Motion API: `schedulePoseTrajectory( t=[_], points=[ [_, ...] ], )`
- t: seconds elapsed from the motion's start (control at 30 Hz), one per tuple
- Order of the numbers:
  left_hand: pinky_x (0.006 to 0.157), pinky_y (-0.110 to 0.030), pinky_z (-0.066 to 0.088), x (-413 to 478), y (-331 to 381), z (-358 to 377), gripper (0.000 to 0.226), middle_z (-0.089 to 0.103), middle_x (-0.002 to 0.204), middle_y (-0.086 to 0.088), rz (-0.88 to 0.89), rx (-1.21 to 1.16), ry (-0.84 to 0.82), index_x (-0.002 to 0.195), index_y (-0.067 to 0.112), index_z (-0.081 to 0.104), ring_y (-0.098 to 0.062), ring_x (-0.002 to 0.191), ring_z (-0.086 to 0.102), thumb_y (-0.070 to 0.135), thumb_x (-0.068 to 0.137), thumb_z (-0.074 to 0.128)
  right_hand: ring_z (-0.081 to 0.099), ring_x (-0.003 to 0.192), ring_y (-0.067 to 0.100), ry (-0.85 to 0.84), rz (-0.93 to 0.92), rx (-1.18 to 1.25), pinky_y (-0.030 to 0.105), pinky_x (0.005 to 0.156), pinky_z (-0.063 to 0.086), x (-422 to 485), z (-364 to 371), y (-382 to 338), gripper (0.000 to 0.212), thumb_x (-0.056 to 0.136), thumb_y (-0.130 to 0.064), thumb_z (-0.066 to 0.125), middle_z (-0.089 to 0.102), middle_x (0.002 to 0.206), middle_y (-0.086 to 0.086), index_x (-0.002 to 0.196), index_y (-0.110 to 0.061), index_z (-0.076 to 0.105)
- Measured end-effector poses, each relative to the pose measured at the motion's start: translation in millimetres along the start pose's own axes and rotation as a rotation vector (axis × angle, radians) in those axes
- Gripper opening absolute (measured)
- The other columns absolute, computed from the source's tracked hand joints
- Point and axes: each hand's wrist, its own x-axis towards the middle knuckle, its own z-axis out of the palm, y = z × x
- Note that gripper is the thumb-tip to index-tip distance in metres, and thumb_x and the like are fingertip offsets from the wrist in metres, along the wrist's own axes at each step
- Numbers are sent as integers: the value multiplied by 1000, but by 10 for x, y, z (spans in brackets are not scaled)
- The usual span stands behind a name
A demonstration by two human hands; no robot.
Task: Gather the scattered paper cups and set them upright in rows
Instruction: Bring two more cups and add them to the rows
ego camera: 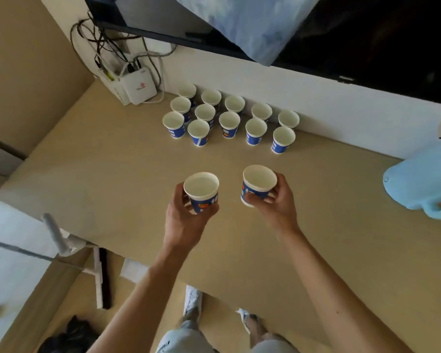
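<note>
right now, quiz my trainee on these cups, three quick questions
1. How many cups stand on the table?
2. True or false: the left hand is empty.
3. The right hand grips a cup that is: A) mouth up, B) mouth down, C) crushed flat.

Key: 1) twelve; 2) false, it grips another cup; 3) A.
</note>
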Motion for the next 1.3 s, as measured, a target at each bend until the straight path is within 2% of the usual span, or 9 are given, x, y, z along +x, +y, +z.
schedulePoseTrajectory(
  t=[0.13,0.33,0.47,0.57,0.63,0.83,1.0,1.13,1.3],
  points=[
    [85,-38,60,411,-258,-152,57,70,109,14,-15,-6,-64,116,31,59,-10,100,69,25,65,84,70,105,11,71,36,-27,33,90,60,226,350,212,64,59,-30,91,70,116,-13,115,-38,61],
    [77,-15,54,975,-647,-268,58,69,111,20,54,3,-91,114,42,57,-2,102,69,28,66,86,68,109,12,151,2,-36,36,95,58,835,845,601,68,60,-34,89,68,119,-10,121,-29,59],
    [81,-28,55,1185,-923,-249,58,70,114,18,93,-23,-119,116,42,58,-5,104,70,31,65,84,69,109,15,181,-66,-66,46,97,57,1276,1111,868,62,64,-32,87,69,119,-8,119,-31,58],
    [81,-23,57,1266,-1115,-177,56,71,113,15,126,-31,-150,114,42,60,-8,105,70,26,66,84,68,111,17,207,-112,-71,50,96,56,1561,1249,1010,61,66,-27,87,69,118,-8,119,-28,58],
    [79,-22,57,1283,-1213,-119,56,71,112,16,140,-36,-171,112,44,60,-7,103,70,26,65,85,68,109,18,217,-154,-100,50,94,56,1697,1301,1071,60,67,-26,87,69,115,-8,119,-24,58],
    [80,-29,55,1335,-1430,21,57,73,109,14,166,-64,-216,114,40,61,-6,101,71,36,61,83,68,108,21,221,-276,-184,48,93,56,1940,1333,1239,60,72,-21,87,69,116,1,121,-15,53],
    [78,-16,55,1397,-1458,50,60,73,109,12,177,-66,-260,116,38,62,-8,99,72,38,59,82,67,110,23,232,-321,-201,47,94,55,2029,1355,1257,63,72,-16,87,67,119,5,124,-11,52],
    [77,-13,54,1431,-1443,52,60,74,108,14,175,-76,-271,113,42,62,-4,97,72,37,57,83,66,109,21,242,-345,-207,46,94,55,2072,1360,1255,61,73,-8,86,67,118,5,124,-6,53],
    [76,-11,53,1452,-1435,42,61,75,105,13,188,-66,-266,111,44,63,-4,96,73,26,57,86,64,110,15,261,-351,-220,40,97,54,2076,1390,1230,64,73,-5,86,65,121,5,127,-5,51]
  ],
)
